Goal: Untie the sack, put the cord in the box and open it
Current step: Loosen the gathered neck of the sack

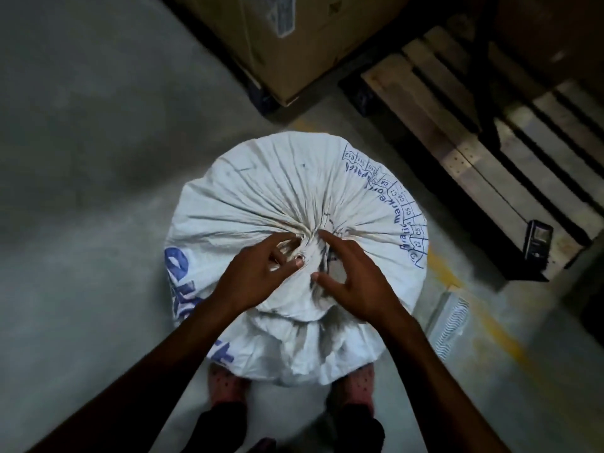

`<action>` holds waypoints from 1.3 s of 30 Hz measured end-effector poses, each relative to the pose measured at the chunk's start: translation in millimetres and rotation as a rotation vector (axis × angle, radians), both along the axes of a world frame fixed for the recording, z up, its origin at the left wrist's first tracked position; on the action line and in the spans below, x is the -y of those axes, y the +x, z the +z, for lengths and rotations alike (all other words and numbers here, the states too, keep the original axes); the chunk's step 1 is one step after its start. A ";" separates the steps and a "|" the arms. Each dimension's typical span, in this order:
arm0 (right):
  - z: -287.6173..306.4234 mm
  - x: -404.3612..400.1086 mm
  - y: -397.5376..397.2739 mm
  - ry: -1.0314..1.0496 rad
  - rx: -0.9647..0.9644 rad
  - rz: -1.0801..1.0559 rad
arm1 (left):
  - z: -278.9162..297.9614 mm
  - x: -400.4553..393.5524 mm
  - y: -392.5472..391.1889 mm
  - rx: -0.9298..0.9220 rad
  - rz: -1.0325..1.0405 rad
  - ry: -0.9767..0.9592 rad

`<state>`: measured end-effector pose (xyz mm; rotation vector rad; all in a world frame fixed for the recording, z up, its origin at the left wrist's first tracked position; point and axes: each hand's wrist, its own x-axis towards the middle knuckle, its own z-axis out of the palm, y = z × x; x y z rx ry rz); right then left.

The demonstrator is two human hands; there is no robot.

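Note:
A full white woven sack [261,197] with blue print stands on the concrete floor right in front of my feet. Its mouth is gathered into a tight bunch at the top centre, and the loose neck flops toward me. My left hand [261,273] pinches the cord [291,251] wound around the gathered neck, with thumb and fingers closed on it. My right hand [353,282] rests on the neck just to the right, fingers spread, index finger pointing at the knot. Most of the cord is hidden in the folds. A large cardboard box [294,37] stands beyond the sack.
A wooden pallet [474,142] lies on the floor at the right, with a small dark handheld device [537,243] on its near corner. A yellow floor line [490,322] runs past the sack's right side. A flat white packet [451,322] lies on that line.

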<state>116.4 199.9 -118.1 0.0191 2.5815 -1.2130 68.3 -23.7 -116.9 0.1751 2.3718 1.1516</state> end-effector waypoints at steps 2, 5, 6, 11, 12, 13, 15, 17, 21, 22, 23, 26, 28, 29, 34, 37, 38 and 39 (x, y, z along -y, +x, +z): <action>8.1 -1.4 0.7 -0.006 -0.026 0.041 | -6.1 -0.5 2.4 0.011 0.033 0.053; 24.3 -6.0 8.0 0.015 -0.041 0.204 | -13.8 -3.1 -1.4 0.037 0.120 0.139; 26.8 -7.4 12.9 0.072 -0.049 0.287 | -15.2 -3.3 -3.9 0.039 0.147 0.166; 9.6 -15.7 19.7 0.290 -0.293 0.425 | -9.1 -6.3 -10.9 0.007 0.222 0.258; 10.1 -16.3 15.6 0.269 -0.332 0.394 | -4.2 -7.4 -9.1 0.000 0.239 0.271; 13.5 -15.9 11.1 0.229 -0.340 0.332 | 2.0 -8.1 -5.9 -0.009 0.261 0.284; 26.2 -13.2 2.1 0.090 -0.264 0.115 | 19.4 -6.7 3.2 -0.038 0.306 0.325; 39.9 -9.8 -13.0 -0.075 -0.192 -0.115 | 39.5 -3.5 14.9 -0.102 0.274 0.396; 63.5 -6.5 -62.2 -0.219 -0.210 -0.365 | 59.1 -5.0 19.1 -0.184 0.262 0.312; 68.4 -7.1 -73.9 -0.229 -0.218 -0.382 | 58.4 -6.2 10.9 -0.184 0.286 0.280; 73.5 -8.2 -84.5 -0.226 -0.234 -0.389 | 57.9 -7.9 0.4 -0.194 0.298 0.240; 83.9 -15.7 -112.1 -0.200 -0.301 -0.406 | 53.9 -8.6 -46.4 -0.254 0.342 0.169; 86.2 -21.8 -128.4 -0.174 -0.325 -0.436 | 59.7 -9.4 -79.1 -0.254 0.428 0.195; 86.1 -24.5 -135.1 -0.156 -0.326 -0.452 | 63.6 -9.5 -92.5 -0.252 0.477 0.185; 76.1 -31.9 -154.3 -0.112 -0.287 -0.486 | 102.0 -27.8 -86.1 -0.664 0.407 -0.194; 64.8 -36.4 -160.7 -0.104 -0.237 -0.533 | 100.0 -49.4 -41.0 -0.528 0.261 -0.080; 61.0 -38.2 -162.6 -0.096 -0.224 -0.543 | 90.2 -53.9 -26.6 -0.454 0.235 -0.104; 57.4 -40.4 -163.9 -0.088 -0.214 -0.548 | 77.8 -56.1 -15.7 -0.414 0.208 -0.181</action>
